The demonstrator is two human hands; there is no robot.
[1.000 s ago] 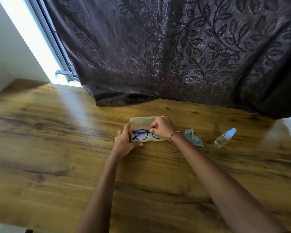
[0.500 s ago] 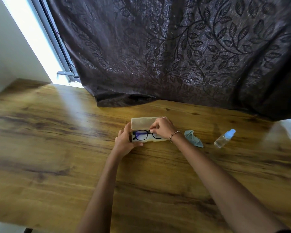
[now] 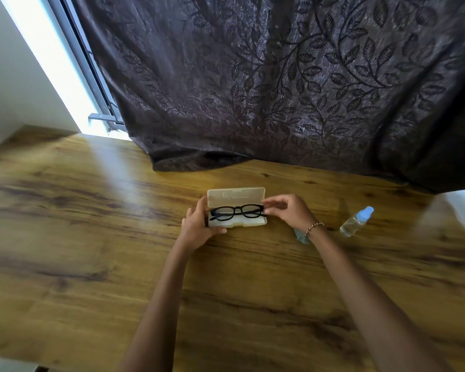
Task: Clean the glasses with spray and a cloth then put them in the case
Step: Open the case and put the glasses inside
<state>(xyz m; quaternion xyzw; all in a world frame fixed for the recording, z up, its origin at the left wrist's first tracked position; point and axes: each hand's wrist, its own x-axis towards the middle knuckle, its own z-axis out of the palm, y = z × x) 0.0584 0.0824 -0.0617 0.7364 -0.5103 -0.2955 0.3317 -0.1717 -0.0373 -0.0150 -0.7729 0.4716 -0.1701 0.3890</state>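
Note:
Black-framed glasses [image 3: 236, 212] lie folded inside a cream plastic case [image 3: 239, 224] whose lid [image 3: 235, 196] stands open at the back. My left hand [image 3: 199, 228] grips the case's left end, thumb on its front edge. My right hand [image 3: 287, 209] pinches the glasses' right end at the case's right edge. A clear spray bottle [image 3: 356, 221] with a blue cap lies on its side to the right. A teal cloth [image 3: 301, 237] peeks out from under my right wrist.
A wooden table [image 3: 91, 237] stretches wide to the left and toward me. A dark leaf-patterned curtain [image 3: 279, 89] hangs behind and drapes onto the table's far edge. A bright window strip [image 3: 51, 63] shows at the upper left.
My right hand has shifted from over the glasses' middle to their right end, uncovering the frame in the case. My left hand has stayed on the case.

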